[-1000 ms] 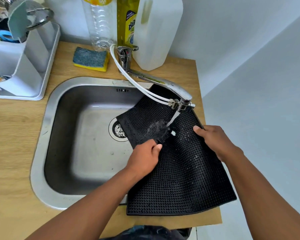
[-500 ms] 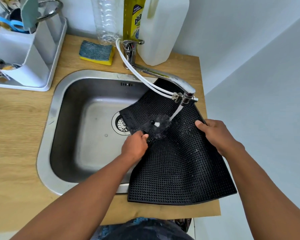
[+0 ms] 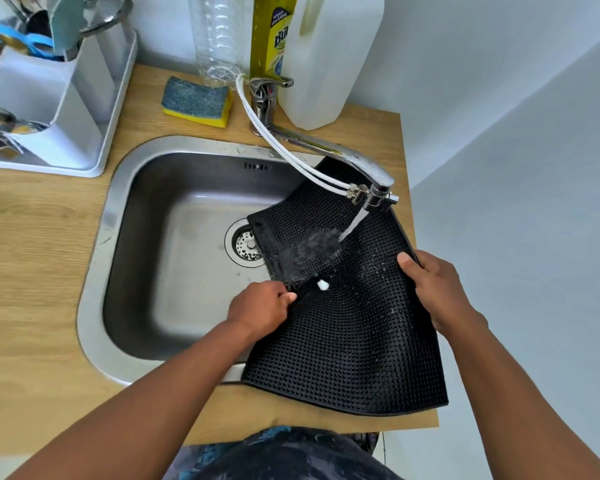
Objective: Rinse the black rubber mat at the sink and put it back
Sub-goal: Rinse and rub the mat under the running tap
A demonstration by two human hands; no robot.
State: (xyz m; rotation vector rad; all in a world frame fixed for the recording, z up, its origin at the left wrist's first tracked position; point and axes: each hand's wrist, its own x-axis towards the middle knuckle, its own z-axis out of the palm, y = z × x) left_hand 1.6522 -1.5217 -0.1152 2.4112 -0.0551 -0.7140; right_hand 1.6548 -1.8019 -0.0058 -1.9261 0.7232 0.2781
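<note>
- The worktop [image 3: 42, 271] ends just right of the sink [image 3: 94, 258], and the black rubber mat [image 3: 354, 341] drapes over the sink's right rim with its near edge lying on the worktop's front right corner. Water running down the sloped mat could sheet off that corner onto the floor, or onto the person's clothing below.
- The mat's far corner hangs inside the sink, near the drain [image 3: 245, 244]. The mat is limp and wet, so if either grip loosens it probably slumps into the basin or slides off the worktop's right edge.
- The tap [image 3: 343, 154] pours onto the studded surface between the hands; the studs scatter spray, which could wet the worktop's back edge, where a sponge [image 3: 196, 102] and bottles stand.
- The right hand [image 3: 433, 292] is closed over the mat's right edge, thumb on top.
- The left hand [image 3: 260, 306] is curled on the mat's left edge; how firmly it pinches is hard to tell, and a slick edge may slip free.
</note>
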